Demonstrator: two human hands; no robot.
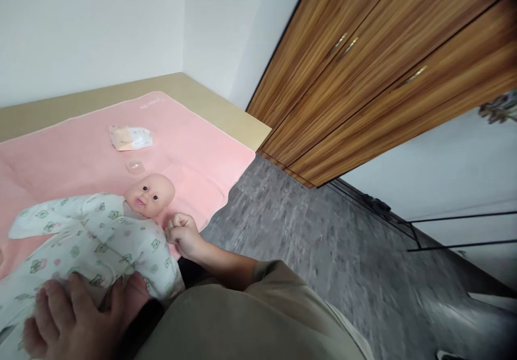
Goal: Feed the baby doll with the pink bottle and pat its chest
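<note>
1. Pink fabric mat (197,139) below: my left hand (75,330), fingers spread, rests on the white, green-printed cloth gown (89,236).
2. My right hand (182,234) is balled beside it, contents hidden.
3. Gown already covers the bald plastic doll (157,192) lying face-up; fastened, I can't tell.

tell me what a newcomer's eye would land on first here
The doll in a patterned white gown, lying on the pink mat at lower left, likely catches the eye first. Next comes the boldly grained wooden cabinet at upper right, then the packet beyond the doll.
</note>
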